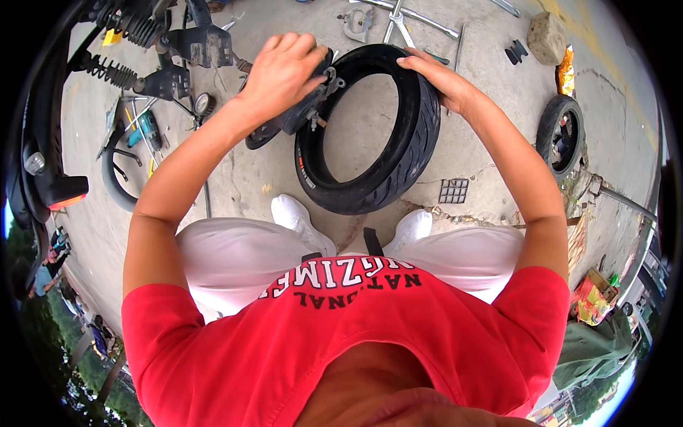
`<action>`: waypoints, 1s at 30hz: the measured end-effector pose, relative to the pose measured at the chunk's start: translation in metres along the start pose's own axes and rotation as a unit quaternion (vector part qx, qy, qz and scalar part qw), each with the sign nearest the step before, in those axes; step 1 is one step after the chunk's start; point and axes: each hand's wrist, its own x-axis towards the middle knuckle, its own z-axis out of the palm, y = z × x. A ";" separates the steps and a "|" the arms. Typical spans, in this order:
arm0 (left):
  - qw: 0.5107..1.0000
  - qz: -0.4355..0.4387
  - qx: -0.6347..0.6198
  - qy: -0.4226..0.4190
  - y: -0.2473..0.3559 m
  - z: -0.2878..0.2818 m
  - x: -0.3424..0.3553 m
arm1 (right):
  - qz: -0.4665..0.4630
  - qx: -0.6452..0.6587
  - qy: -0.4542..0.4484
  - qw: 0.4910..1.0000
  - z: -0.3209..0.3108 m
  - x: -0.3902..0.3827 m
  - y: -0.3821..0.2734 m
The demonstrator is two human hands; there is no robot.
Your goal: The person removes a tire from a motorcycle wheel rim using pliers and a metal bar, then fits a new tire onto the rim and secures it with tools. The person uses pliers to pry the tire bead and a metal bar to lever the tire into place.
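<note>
A black scooter tyre (398, 153) stands upright on the concrete between my white shoes. My right hand (437, 75) rests flat on the top of its tread, fingers closed over the rim edge. My left hand (281, 71) grips a dark metal wheel part (302, 114) pressed against the tyre's left bead, at the top left of the opening.
Scooter body parts with springs (117, 71) lie at the far left, beside a curved tube (114, 178) and hand tools. A cross wrench (398, 18) lies beyond the tyre. A second small wheel (560, 135) and a stone (546, 35) sit at the right. A drain grate (453, 191) is near my right shoe.
</note>
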 end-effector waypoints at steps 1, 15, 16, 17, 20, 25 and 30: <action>0.998 0.032 0.014 -0.059 0.008 0.011 0.006 | 0.000 0.000 -0.004 1.000 -0.004 -0.001 0.000; 0.995 0.027 0.083 0.046 0.009 0.017 0.019 | -0.004 0.059 -0.006 0.998 -0.017 0.012 0.006; 0.993 -0.043 0.109 0.014 -0.003 0.016 0.020 | -0.006 0.061 0.001 0.998 -0.012 0.010 0.006; 0.989 -0.123 0.063 -0.042 -0.011 0.022 0.023 | -0.005 0.054 0.020 0.998 -0.009 0.011 0.006; 0.961 -0.213 0.020 -0.176 -0.024 0.030 0.043 | -0.008 0.061 0.012 0.998 -0.009 0.011 0.007; 0.919 -0.207 0.020 -0.336 -0.028 0.053 0.072 | -0.006 0.049 -0.009 0.999 -0.003 0.010 0.002; 0.927 -0.179 0.025 -0.327 -0.031 0.048 0.062 | -0.026 0.043 0.026 0.998 0.007 0.002 0.005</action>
